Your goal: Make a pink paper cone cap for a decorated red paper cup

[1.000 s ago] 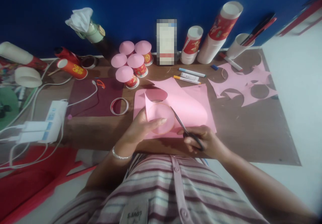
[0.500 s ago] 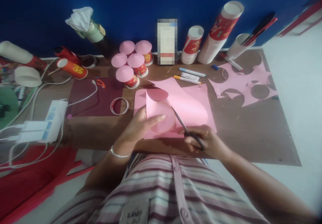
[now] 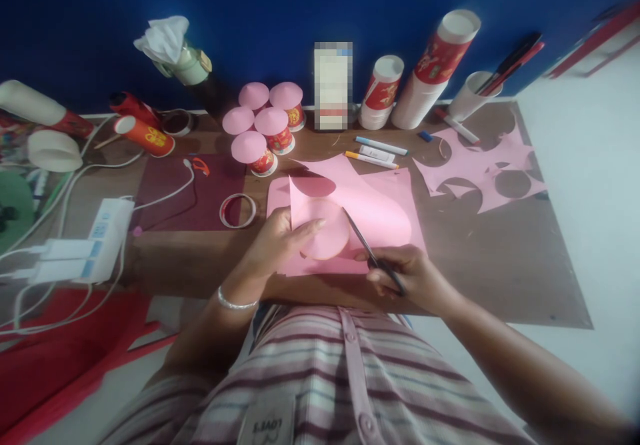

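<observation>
My left hand point(image 3: 290, 235) is closed on a sheet of pink paper point(image 3: 375, 205), its thumb lying over a circle drawn in orange outline point(image 3: 334, 235). Part of that circle's edge is cut free from the sheet. In my right hand point(image 3: 400, 268) are dark-handled scissors point(image 3: 367, 248), their blades slanting up to the left with the tips at the circle's upper right edge. The blades look nearly closed. More pink paper point(image 3: 310, 268) lies flat underneath on the table.
Several paper cups with pink cone tops point(image 3: 250, 146) stand behind. Markers point(image 3: 373, 158) lie beyond the sheet, pink offcuts point(image 3: 480, 165) to the right. A tape roll point(image 3: 237, 211), a power strip point(image 3: 107, 238) and cables are at left. Stacked cups point(image 3: 433, 65) line the wall.
The scissors have moved slightly, their tips now higher along the circle's right edge and their blades closer together. The pink circle is turned a little in my left hand.
</observation>
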`<state>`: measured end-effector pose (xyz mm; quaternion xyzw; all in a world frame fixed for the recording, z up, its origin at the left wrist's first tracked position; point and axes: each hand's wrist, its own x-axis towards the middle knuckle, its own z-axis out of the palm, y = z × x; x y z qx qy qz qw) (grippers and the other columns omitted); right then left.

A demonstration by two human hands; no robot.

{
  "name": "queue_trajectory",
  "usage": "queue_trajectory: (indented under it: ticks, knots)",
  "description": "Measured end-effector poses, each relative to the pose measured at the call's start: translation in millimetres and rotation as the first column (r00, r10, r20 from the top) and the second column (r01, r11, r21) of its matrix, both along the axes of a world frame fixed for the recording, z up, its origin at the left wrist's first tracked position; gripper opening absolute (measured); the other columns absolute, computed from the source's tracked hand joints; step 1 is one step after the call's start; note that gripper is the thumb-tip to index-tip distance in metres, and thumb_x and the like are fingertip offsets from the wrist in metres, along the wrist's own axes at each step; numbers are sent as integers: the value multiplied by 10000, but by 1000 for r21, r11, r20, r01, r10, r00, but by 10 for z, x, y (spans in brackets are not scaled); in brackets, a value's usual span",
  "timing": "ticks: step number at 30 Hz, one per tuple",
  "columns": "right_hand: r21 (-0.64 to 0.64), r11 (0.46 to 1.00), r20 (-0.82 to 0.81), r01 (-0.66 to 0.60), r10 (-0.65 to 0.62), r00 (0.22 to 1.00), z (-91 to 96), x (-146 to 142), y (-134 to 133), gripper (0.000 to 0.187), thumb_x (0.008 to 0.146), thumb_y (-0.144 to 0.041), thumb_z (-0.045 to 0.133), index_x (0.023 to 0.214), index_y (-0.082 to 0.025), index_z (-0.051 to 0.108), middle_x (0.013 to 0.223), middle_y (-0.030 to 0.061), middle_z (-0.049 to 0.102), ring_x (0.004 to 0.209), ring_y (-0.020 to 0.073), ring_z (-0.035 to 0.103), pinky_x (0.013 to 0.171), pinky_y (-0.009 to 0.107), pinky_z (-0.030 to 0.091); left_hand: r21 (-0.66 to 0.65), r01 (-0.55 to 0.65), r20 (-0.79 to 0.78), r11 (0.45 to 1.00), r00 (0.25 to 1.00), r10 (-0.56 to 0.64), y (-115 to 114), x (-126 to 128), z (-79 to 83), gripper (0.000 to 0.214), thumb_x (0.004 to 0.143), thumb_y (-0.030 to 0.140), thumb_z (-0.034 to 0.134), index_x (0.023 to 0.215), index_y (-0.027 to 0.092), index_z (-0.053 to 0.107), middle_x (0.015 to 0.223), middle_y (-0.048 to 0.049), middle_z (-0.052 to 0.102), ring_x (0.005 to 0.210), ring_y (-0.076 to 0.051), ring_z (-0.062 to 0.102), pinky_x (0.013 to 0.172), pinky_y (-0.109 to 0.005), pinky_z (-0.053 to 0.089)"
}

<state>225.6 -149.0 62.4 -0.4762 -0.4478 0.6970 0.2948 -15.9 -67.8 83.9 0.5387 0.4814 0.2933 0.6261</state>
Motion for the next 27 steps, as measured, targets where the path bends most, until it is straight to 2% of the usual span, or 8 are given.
queue_trajectory:
  ticks: [7,17,19,22,24,27]
  knots:
    - [22,1000,-5,-7,7,1000,3,-12,29,570,795,-529,800,1164,-98,750,536,-36,529,483,93,473,456,237,436,3,-20,-15,1000,1000,20,4,-57,-76,325,805,403,790,670,147,644,580,7,545,533,-93,456,473,-218,372]
    - [-57,998,-32,-36,34,999,15,3,-6,602,810,-547,789,1183,-79,717,579,-25,546,518,90,472,473,229,396,-25,-37,8,999,999,38,33,-108,-155,301,739,413,839,702,158,684,567,2,566,542,-124,515,473,-247,382]
    - [-43,998,-21,-51,50,999,32,4,4,530,828,-527,779,1124,-91,726,588,-25,550,520,83,466,477,223,388,-35,-23,10,999,1000,23,41,-93,-126,296,742,405,834,693,160,675,563,8,554,528,-115,493,462,-242,362]
    - [-1,997,13,-72,72,997,74,-10,46,410,855,-524,745,884,-116,722,591,-15,553,527,84,460,480,227,392,-76,23,6,997,1000,-23,44,-60,-47,312,754,369,827,642,163,621,538,28,501,499,-86,422,447,-228,317]
    - [29,996,21,-81,80,997,104,-30,81,416,859,-535,734,752,-138,671,585,-14,543,533,86,459,482,230,392,-99,42,6,994,999,-42,39,-39,0,363,765,363,821,596,166,567,506,42,445,481,-72,378,441,-224,293]
    - [41,995,16,-89,88,996,131,-64,122,459,861,-559,719,672,-154,615,582,-14,529,538,86,461,488,232,396,-106,53,29,993,998,-50,30,-26,17,393,765,386,822,582,165,551,495,42,431,486,-76,386,452,-224,315]
